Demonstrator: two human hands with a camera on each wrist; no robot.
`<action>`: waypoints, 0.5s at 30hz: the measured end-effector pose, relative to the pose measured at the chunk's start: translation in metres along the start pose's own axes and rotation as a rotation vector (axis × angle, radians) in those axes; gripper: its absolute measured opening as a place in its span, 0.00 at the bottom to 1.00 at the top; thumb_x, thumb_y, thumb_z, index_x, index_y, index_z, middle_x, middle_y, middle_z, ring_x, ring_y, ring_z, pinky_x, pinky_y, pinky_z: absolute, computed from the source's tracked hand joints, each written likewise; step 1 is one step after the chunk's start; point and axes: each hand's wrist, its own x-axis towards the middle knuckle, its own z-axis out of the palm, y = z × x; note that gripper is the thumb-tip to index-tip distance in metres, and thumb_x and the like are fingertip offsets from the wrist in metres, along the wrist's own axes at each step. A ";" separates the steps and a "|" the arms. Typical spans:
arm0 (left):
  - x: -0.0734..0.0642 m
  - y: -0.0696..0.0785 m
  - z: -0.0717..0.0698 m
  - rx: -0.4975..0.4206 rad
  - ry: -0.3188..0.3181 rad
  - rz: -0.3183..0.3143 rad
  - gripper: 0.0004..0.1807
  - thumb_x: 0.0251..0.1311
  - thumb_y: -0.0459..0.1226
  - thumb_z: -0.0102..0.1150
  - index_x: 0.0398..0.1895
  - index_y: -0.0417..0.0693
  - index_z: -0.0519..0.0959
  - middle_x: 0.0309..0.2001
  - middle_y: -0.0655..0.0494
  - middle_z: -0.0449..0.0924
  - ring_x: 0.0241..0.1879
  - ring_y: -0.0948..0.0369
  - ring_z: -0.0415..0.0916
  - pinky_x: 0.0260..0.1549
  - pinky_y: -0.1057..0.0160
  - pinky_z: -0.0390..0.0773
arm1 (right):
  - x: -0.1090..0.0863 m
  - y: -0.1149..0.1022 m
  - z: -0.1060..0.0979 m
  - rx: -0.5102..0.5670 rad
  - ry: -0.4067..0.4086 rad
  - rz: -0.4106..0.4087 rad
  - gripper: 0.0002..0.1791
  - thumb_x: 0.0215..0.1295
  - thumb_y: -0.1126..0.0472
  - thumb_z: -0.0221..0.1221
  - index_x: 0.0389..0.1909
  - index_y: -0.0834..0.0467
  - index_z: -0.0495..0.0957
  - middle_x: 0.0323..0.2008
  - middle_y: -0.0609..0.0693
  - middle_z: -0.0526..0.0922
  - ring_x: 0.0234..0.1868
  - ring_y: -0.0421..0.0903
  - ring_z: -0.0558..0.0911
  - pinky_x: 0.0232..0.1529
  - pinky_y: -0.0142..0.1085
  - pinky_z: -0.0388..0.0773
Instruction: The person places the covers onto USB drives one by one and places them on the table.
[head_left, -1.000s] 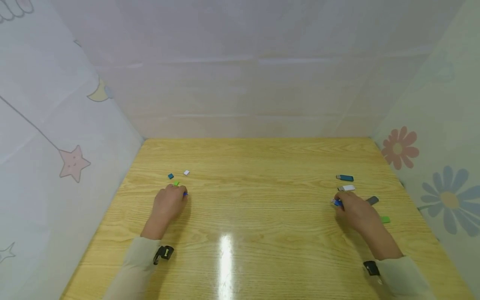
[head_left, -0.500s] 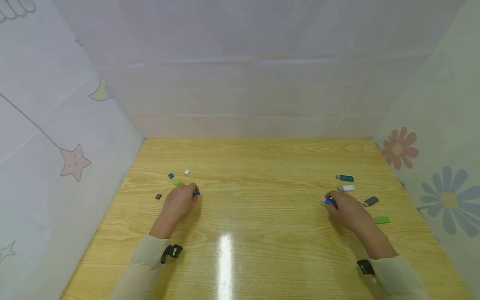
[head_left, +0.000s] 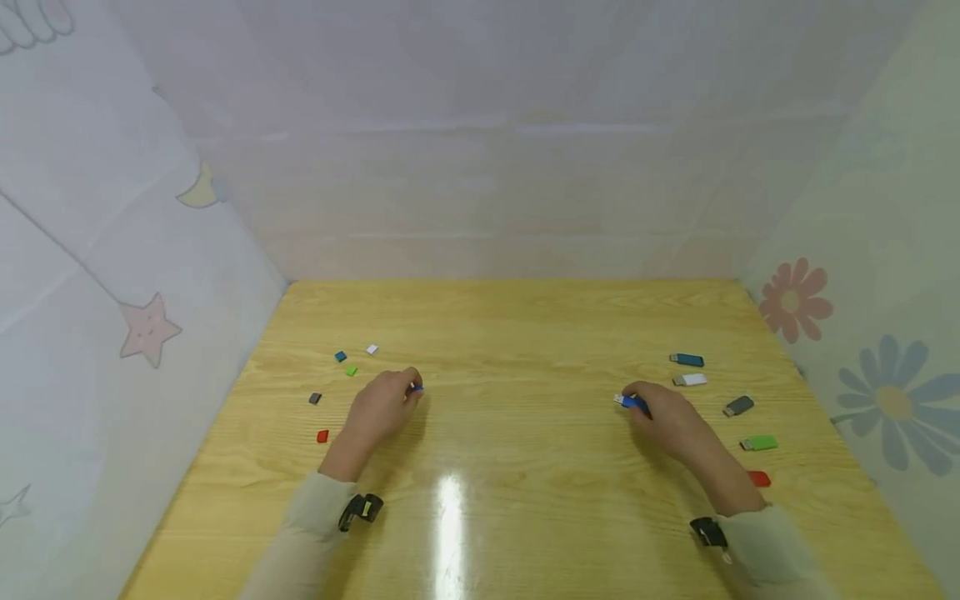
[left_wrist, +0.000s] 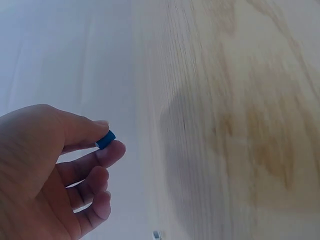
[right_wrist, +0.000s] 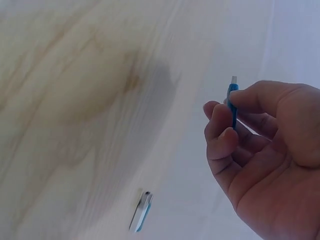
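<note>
My left hand [head_left: 381,408] pinches a small blue cap [left_wrist: 105,140] between thumb and index finger, a little above the table. On the right side my right hand [head_left: 671,421] grips a blue USB stick [head_left: 632,402] between thumb and fingers. Its bare metal plug points left, toward the middle. In the right wrist view the same USB stick [right_wrist: 233,105] is seen edge-on with the plug upward. A wide stretch of table separates the two hands.
Left on the wooden table [head_left: 517,333] lie a teal cap [head_left: 341,357], white cap [head_left: 372,349], green cap [head_left: 351,372], grey cap [head_left: 315,398] and red cap [head_left: 322,436]. Right lie uncapped teal [head_left: 687,360], white [head_left: 692,380], grey [head_left: 739,406], green [head_left: 760,442] and red USB sticks [head_left: 760,478].
My left hand has moved right with the blue cap, and my right hand left with the blue USB stick. The red cap and red stick have come into sight.
</note>
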 end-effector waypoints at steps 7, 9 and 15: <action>0.005 0.013 0.010 -0.023 -0.025 0.014 0.07 0.71 0.36 0.60 0.46 0.43 0.81 0.37 0.52 0.83 0.36 0.57 0.79 0.30 0.60 0.80 | 0.002 -0.008 0.008 0.015 0.020 -0.024 0.12 0.72 0.70 0.57 0.53 0.67 0.77 0.48 0.63 0.84 0.49 0.60 0.84 0.47 0.55 0.81; 0.007 0.016 0.013 -0.023 -0.026 0.021 0.07 0.72 0.36 0.60 0.46 0.43 0.81 0.37 0.52 0.82 0.36 0.57 0.79 0.31 0.60 0.80 | 0.003 -0.009 0.009 0.027 0.018 -0.021 0.11 0.73 0.70 0.57 0.52 0.67 0.78 0.47 0.62 0.84 0.48 0.60 0.83 0.47 0.55 0.81; 0.013 0.028 0.016 -0.097 -0.040 0.034 0.07 0.72 0.37 0.59 0.46 0.44 0.82 0.37 0.54 0.82 0.37 0.58 0.78 0.34 0.59 0.80 | 0.009 -0.017 0.008 0.081 0.012 -0.022 0.09 0.74 0.70 0.55 0.51 0.65 0.78 0.47 0.60 0.84 0.48 0.58 0.83 0.47 0.54 0.81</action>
